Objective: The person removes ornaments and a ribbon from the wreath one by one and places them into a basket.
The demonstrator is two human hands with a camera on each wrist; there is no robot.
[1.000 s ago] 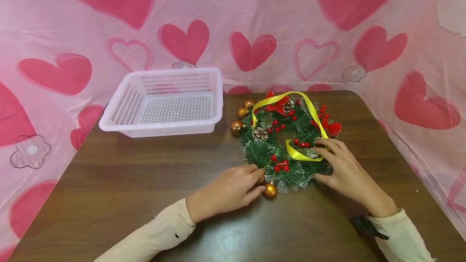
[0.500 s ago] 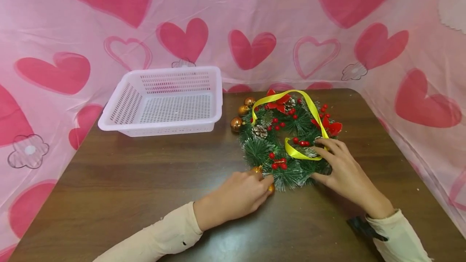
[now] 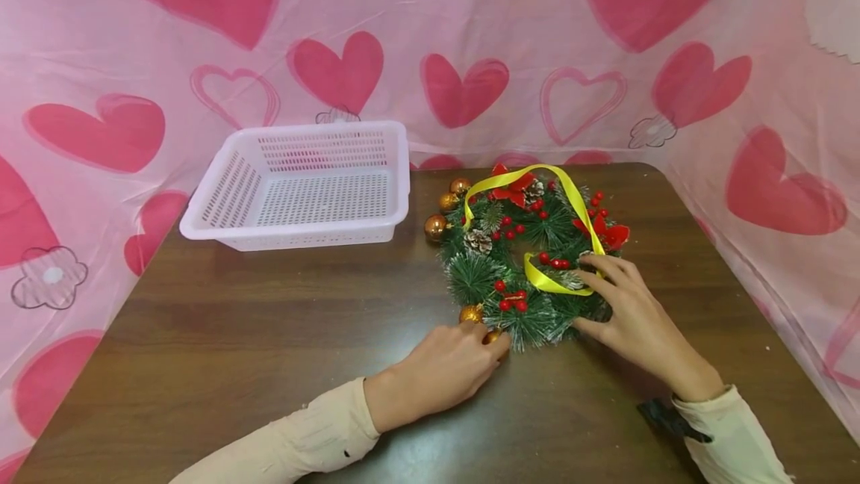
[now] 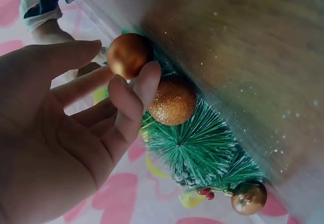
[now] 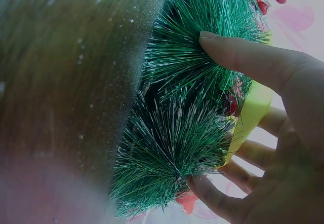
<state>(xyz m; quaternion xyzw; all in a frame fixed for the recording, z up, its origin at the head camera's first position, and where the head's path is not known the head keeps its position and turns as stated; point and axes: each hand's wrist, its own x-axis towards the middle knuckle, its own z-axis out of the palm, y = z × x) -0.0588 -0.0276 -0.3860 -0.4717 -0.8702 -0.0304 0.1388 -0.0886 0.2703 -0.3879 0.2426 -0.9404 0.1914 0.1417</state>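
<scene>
A green Christmas wreath (image 3: 470,278) lies on the table, decorated with red berries, pine cones, red flowers and gold baubles. My left hand (image 3: 443,372) is at its near left edge, with curled fingers holding a smooth gold bauble (image 4: 129,57). A glittery gold bauble (image 4: 173,102) sits right beside those fingers. On the wreath's right side rests my right hand (image 3: 638,320), its fingers spread over the greenery and its thumb against the needles in the right wrist view. Yellow ribbon (image 3: 571,189) loops over the wreath and passes by the right fingers.
A white perforated plastic basket (image 3: 295,232) stands at the back left of the brown wooden table (image 3: 269,327). Several more gold baubles (image 3: 436,228) hang at the wreath's far left. A pink heart-patterned cloth (image 3: 537,13) surrounds the table.
My left hand has shifted slightly right onto the smooth bauble, and the glittery bauble beside it has come into view. The right hand has stayed on the wreath.
</scene>
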